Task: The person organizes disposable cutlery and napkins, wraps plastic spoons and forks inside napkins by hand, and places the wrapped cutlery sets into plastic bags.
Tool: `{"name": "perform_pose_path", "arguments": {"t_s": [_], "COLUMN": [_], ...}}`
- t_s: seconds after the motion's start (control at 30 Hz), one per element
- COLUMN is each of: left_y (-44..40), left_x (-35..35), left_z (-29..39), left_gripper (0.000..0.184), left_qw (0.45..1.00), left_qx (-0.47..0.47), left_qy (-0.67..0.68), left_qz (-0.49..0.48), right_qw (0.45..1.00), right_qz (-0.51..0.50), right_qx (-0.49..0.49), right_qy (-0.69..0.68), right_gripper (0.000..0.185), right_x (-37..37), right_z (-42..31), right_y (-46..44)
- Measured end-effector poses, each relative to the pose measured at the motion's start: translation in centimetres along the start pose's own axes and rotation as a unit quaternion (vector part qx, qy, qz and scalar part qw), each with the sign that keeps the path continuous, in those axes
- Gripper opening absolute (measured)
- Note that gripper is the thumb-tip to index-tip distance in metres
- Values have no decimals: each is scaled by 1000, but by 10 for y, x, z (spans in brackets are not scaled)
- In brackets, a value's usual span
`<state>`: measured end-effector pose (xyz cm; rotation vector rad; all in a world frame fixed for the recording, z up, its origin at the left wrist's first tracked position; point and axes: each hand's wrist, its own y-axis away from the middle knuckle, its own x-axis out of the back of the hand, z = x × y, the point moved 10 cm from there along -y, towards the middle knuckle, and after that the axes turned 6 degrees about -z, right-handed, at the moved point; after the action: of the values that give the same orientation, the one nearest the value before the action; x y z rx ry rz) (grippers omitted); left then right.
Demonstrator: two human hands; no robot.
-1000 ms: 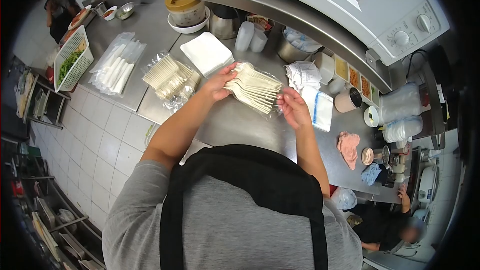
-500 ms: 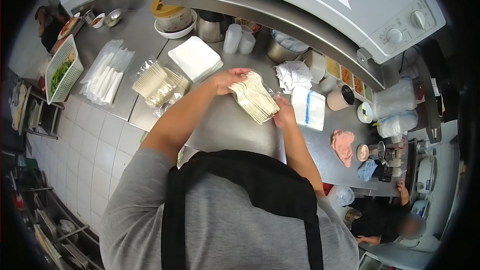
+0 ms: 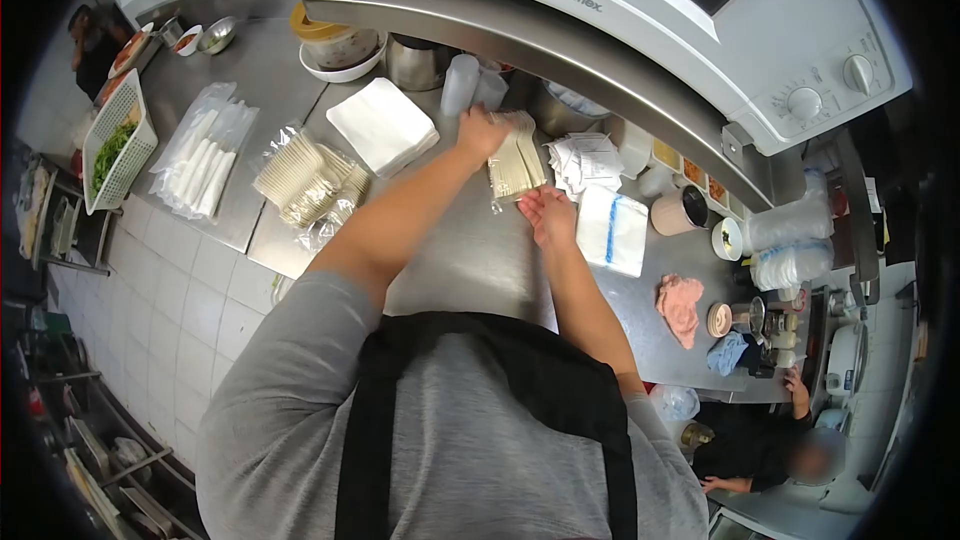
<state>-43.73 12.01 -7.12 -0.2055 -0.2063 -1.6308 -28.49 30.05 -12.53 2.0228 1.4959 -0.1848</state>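
A clear plastic pack of cream disposable forks [image 3: 516, 162] stands near the back of the steel counter, below the shelf. My left hand [image 3: 482, 133] is closed on its upper left side. At the pack's lower right corner is my right hand [image 3: 549, 216], fingers stretched out and touching or very near the plastic. To the left lies a larger bagged bundle of cream cutlery [image 3: 308, 183], beside a stack of white paper napkins [image 3: 383, 127]. Just right of the pack are crumpled paper slips [image 3: 584, 162] and a folded white cloth with a blue stripe [image 3: 612, 230].
A microwave [image 3: 640, 0] sits on a steel shelf [image 3: 520, 45] overhanging the counter. Clear cups [image 3: 461, 85] and a steel pot [image 3: 556, 108] stand beneath. Bagged white rolls [image 3: 205, 155] lie farther left. A co-worker [image 3: 760, 445] is at lower right, another person at far left.
The fork pack has moved away from me toward the shelf and turned more upright. My left hand has gone forward with it; my right hand has loosened and slid to its lower corner.
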Motion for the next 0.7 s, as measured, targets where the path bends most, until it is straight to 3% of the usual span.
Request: {"name": "perform_pose_path", "arguments": {"t_s": [0.07, 0.13, 0.17, 0.27, 0.37, 0.57, 0.7], "left_y": [66, 115, 131, 116, 101, 155, 225], "left_x": [22, 14, 7, -1, 18, 61, 143], "left_z": [51, 84, 91, 53, 57, 104, 96], "left_gripper": [84, 66, 57, 33, 26, 38, 43], "left_qw": [953, 912, 883, 894, 927, 910, 889], "left_qx": [-173, -262, -301, -294, -260, -345, -333], "left_qy": [-210, -310, -358, -337, -269, -221, -306], "left_qz": [131, 62, 27, -16, 26, 57, 76], "right_qw": [1000, 999, 1000, 998, 992, 979, 958], "right_qz": [17, 27, -14, 21, 12, -8, -45], "right_qx": [-2, -9, -4, 34, 82, 178, 214], "right_qy": [4, 21, 26, 47, 96, 99, 187], "right_gripper": [10, 11, 15, 20, 29, 44, 24], "right_x": [-7, -8, -3, -4, -3, -7, 3], "right_z": [-6, -8, -3, -10, -14, -14, 0], "right_y": [4, 4, -6, 13, 22, 56, 94]}}
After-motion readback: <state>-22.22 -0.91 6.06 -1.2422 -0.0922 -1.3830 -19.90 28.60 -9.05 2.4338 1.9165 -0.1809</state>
